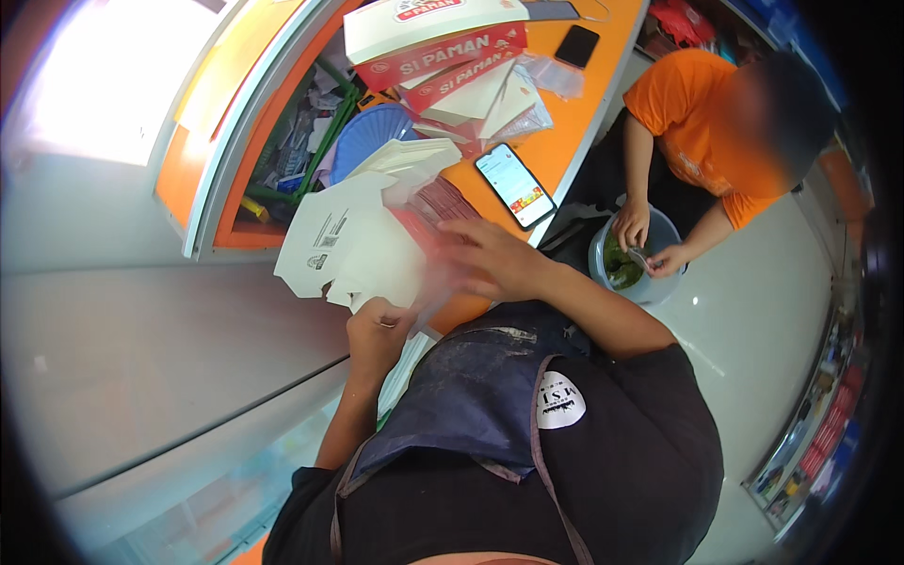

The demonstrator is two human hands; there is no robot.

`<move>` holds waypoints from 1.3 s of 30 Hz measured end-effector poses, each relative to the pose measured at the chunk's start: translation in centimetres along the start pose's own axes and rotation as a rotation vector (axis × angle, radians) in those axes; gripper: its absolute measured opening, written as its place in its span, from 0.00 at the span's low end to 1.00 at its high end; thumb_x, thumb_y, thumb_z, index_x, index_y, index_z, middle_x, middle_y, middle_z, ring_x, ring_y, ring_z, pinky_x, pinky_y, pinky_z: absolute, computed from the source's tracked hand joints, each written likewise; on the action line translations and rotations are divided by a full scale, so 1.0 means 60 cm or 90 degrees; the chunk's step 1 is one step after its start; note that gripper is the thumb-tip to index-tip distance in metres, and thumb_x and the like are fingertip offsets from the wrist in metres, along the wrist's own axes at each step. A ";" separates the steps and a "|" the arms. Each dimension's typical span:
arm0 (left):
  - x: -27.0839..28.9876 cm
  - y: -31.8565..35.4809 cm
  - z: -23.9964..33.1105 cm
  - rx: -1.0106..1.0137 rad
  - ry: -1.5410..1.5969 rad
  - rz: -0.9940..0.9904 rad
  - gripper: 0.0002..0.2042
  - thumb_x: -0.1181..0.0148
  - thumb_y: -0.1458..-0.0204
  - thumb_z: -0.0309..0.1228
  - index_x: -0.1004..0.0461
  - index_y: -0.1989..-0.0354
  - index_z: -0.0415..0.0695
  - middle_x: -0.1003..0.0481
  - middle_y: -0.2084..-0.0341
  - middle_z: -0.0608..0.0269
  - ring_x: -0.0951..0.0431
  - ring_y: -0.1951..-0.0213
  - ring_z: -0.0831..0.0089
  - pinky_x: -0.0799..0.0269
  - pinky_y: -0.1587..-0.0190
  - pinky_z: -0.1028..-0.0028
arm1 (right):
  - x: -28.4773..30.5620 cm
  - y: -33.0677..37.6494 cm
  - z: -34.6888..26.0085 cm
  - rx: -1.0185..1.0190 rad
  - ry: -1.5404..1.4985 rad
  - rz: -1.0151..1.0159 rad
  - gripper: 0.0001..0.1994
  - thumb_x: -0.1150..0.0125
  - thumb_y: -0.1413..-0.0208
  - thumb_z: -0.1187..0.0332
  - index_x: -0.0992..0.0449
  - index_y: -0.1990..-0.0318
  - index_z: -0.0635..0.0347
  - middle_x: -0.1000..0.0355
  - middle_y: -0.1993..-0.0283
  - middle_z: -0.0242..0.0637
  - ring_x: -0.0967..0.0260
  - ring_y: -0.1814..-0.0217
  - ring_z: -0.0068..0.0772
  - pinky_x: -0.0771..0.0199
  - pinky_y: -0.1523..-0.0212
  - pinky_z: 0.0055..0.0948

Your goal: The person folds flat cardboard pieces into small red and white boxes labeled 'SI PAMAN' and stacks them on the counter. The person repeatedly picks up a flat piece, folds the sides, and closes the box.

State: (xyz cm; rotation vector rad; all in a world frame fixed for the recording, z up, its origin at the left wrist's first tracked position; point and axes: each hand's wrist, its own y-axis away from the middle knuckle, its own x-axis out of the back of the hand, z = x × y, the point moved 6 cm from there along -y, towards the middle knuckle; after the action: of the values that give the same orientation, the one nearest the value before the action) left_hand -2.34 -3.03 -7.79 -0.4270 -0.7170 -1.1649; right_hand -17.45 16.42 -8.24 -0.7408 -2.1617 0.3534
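My left hand (375,339) pinches the lower edge of a partly folded white carton (348,240), near its cut tabs. The carton's inner side faces up, with a red panel on its right, smeared by motion. Over that red panel reaches my right hand (504,262), its fingers stretched out, apart and partly blurred. Just beyond lie more flat cartons in a stack (443,200) with dark red edges. A phone (515,186) with a lit screen rests on the orange counter to the right of them.
Red-and-white boxes (438,47) are piled at the counter's far end, near a dark phone (576,45). A blue ribbed plastic piece (369,139) sits beside an open cubby of clutter (301,141). At right, a person in orange works over a bucket (650,282) of greens.
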 end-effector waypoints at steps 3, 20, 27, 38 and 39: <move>0.027 0.012 0.028 -0.050 -0.063 0.085 0.14 0.21 0.50 0.32 0.21 0.76 0.39 0.24 0.79 0.58 0.23 0.77 0.66 0.28 0.69 0.69 | -0.023 0.013 -0.009 -0.019 -0.059 -0.070 0.38 0.28 0.42 0.57 0.38 0.25 0.49 0.40 0.26 0.50 0.37 0.27 0.56 0.33 0.31 0.49; 0.158 -0.177 0.205 -0.139 0.363 0.392 0.24 0.44 0.31 0.42 0.37 0.37 0.37 0.34 0.42 0.50 0.29 0.43 0.66 0.28 0.40 0.66 | 0.158 -0.012 0.252 -0.521 -0.497 0.705 0.27 0.46 0.29 0.50 0.35 0.33 0.61 0.30 0.44 0.42 0.29 0.47 0.36 0.25 0.47 0.34; 0.071 -0.163 0.113 -0.104 -0.103 0.023 0.22 0.33 0.37 0.42 0.28 0.46 0.36 0.25 0.57 0.56 0.22 0.54 0.63 0.27 0.48 0.68 | 0.092 0.068 0.156 -0.380 -0.357 0.385 0.14 0.38 0.34 0.60 0.21 0.51 0.62 0.20 0.55 0.44 0.22 0.55 0.35 0.23 0.52 0.36; -0.035 -0.024 0.038 -0.097 -0.257 -0.089 0.10 0.31 0.44 0.32 0.18 0.66 0.36 0.18 0.75 0.52 0.21 0.73 0.60 0.25 0.62 0.61 | 0.073 0.364 0.090 -0.555 -0.339 0.419 0.14 0.38 0.34 0.59 0.18 0.54 0.62 0.19 0.60 0.39 0.22 0.57 0.31 0.23 0.55 0.34; -0.025 -0.021 0.045 -0.070 -0.282 -0.088 0.12 0.33 0.41 0.34 0.17 0.61 0.34 0.17 0.72 0.52 0.23 0.72 0.67 0.25 0.62 0.65 | 0.083 0.363 0.075 -0.557 -0.333 0.420 0.15 0.38 0.34 0.58 0.18 0.54 0.62 0.19 0.60 0.39 0.22 0.57 0.31 0.24 0.55 0.34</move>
State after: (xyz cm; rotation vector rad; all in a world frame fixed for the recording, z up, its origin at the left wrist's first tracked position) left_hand -4.61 -0.69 -7.03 -0.7514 -1.0805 -1.2572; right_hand -14.98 36.66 -18.44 -2.0596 -2.4825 -0.1291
